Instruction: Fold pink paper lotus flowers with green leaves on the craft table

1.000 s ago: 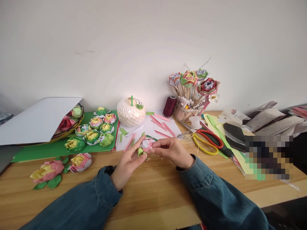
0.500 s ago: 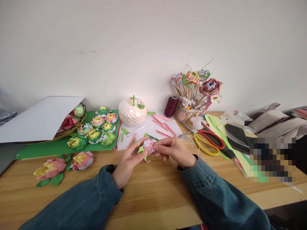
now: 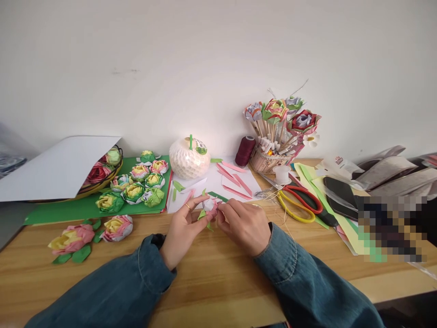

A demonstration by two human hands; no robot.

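Between my two hands is a small paper flower (image 3: pixel 211 206) with pink and white petals and light green leaves. My left hand (image 3: pixel 186 228) grips it from the left, thumb below and fingers above. At its right side the fingers of my right hand (image 3: pixel 244 224) are pinched together against the pink petals; the exact spot they hold is partly hidden. Just behind the hands, pink paper strips (image 3: pixel 233 177) and green scraps lie on white paper (image 3: pixel 205 172). Two finished pink and yellow paper flowers (image 3: pixel 73 238) with green leaves lie to the left on the wooden table (image 3: pixel 205 282).
Several paper flowers (image 3: pixel 134 192) sit on green card (image 3: pixel 68 212) at the left, beside a basket (image 3: pixel 116 171) partly under a white sheet. A wrapped coconut (image 3: pixel 190 159), maroon thread spool (image 3: pixel 245 151) and flower holder (image 3: pixel 269 160) stand behind. Scissors (image 3: pixel 298 205) and a phone (image 3: pixel 341 193) lie right.
My right hand has turned over, its back now facing up more and its fingers curled tighter by the flower. My left hand has stayed nearly in place. The view has shifted slightly.
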